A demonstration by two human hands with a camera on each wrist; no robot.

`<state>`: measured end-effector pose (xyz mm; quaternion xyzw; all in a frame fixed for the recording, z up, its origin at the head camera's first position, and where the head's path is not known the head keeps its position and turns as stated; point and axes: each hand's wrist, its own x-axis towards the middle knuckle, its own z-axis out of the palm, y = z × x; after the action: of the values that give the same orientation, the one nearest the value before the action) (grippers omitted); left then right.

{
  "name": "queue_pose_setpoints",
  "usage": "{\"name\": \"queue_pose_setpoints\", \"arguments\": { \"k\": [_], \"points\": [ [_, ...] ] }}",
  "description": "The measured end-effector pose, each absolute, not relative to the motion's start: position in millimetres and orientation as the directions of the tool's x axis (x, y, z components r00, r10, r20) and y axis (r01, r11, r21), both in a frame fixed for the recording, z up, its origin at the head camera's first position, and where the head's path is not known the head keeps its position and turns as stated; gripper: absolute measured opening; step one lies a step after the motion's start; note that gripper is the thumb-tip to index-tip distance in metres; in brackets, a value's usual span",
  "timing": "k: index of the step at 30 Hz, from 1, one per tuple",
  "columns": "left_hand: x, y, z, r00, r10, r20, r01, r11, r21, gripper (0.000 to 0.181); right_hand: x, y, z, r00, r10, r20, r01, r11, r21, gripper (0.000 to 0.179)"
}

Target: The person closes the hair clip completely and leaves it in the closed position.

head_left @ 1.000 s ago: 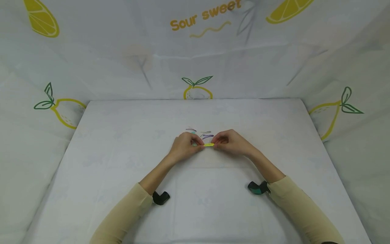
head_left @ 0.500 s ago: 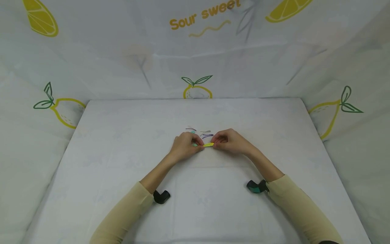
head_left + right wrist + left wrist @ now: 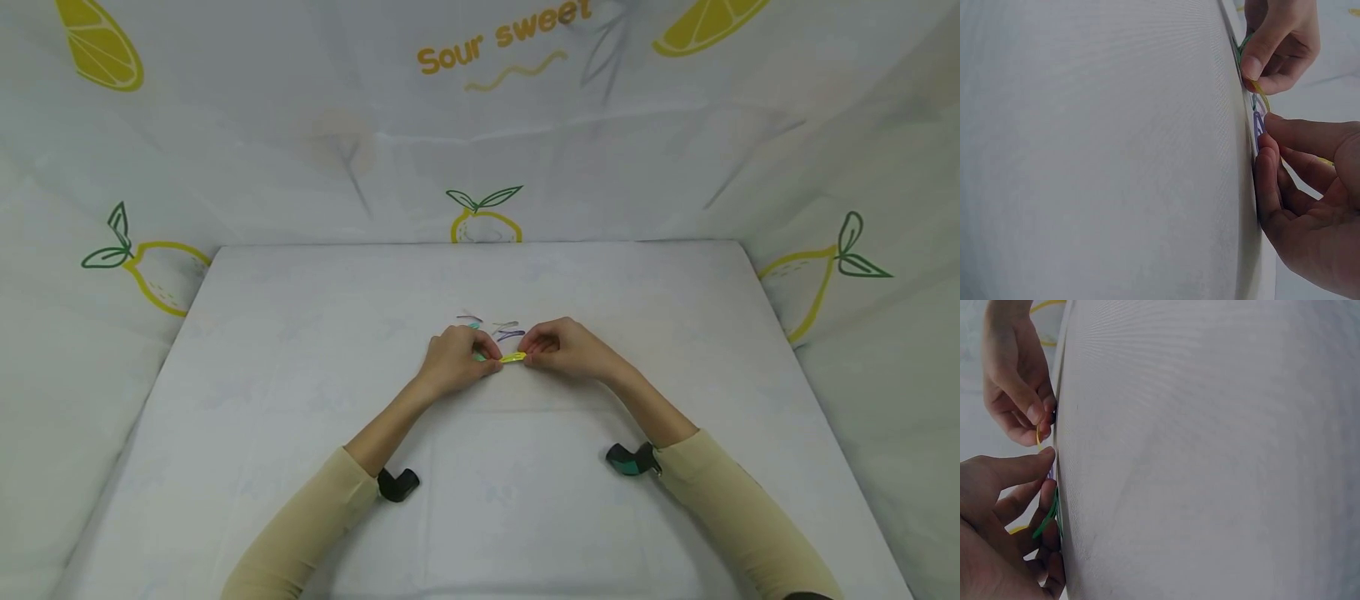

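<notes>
A small yellow hair clip (image 3: 513, 357) is stretched sideways between both hands, close above the table. My left hand (image 3: 456, 360) pinches its left end between thumb and fingertips, and my right hand (image 3: 572, 350) pinches the right end. Just behind the clip lies a purple hair clip (image 3: 512, 335), with a greyish one (image 3: 506, 324) beyond it. Partly hidden by the left hand is a green hair clip (image 3: 1047, 515), near its curled fingers in the left wrist view. A dark thin clip (image 3: 470, 317) lies behind that hand.
A white cloth covers the table (image 3: 517, 483), whose back edge meets a lemon-printed curtain (image 3: 300, 167). Black wrist devices (image 3: 397, 485) stick out at both sleeves, just above the table.
The yellow clip has turned a little between the fingers, so more of its looped face shows. Both hands stay nearly in place, and the other clips have not moved.
</notes>
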<state>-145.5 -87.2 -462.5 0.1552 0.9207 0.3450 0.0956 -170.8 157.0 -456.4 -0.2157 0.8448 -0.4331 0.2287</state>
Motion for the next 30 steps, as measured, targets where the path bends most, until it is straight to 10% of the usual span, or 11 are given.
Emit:
{"name": "queue_pose_setpoints", "arguments": {
  "k": [30],
  "points": [
    [-143.2,-86.1,-460.8,-0.934,0.347,-0.086,0.202,0.71,0.674,0.005,-169.3,158.1,-456.5,-0.812,-0.55,-0.197,-0.16,0.535,-0.83,0.017]
  ]
}}
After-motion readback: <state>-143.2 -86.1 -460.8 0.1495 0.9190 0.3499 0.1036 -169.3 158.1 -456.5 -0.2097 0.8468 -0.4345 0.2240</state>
